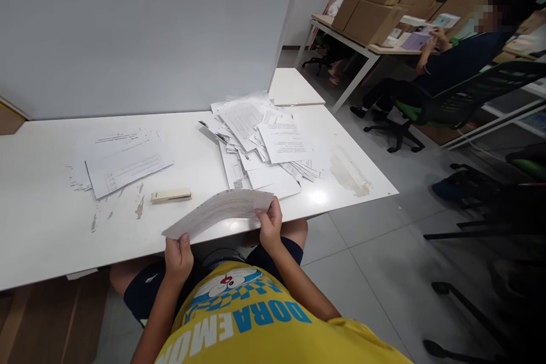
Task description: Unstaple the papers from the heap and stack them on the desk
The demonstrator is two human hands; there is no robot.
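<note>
I hold a thin sheaf of printed papers (pixel 222 209) above the near edge of the white table (pixel 42 227). My left hand (pixel 178 257) is closed on its lower left corner. My right hand (pixel 270 225) is closed on its right edge, thumb on top. A cream stapler (pixel 170 195) lies flat on the table just left of the sheaf. A loose heap of printed sheets (pixel 264 145) is spread beyond my right hand. A smaller stack of papers (pixel 123 162) lies to the far left.
A tall white partition (pixel 140 28) stands along the table's far edge. A white board (pixel 294 88) lies behind the heap. At the right a seated person (pixel 452 68) works at another table stacked with cardboard boxes (pixel 384 0). Office chairs stand on the grey tiled floor.
</note>
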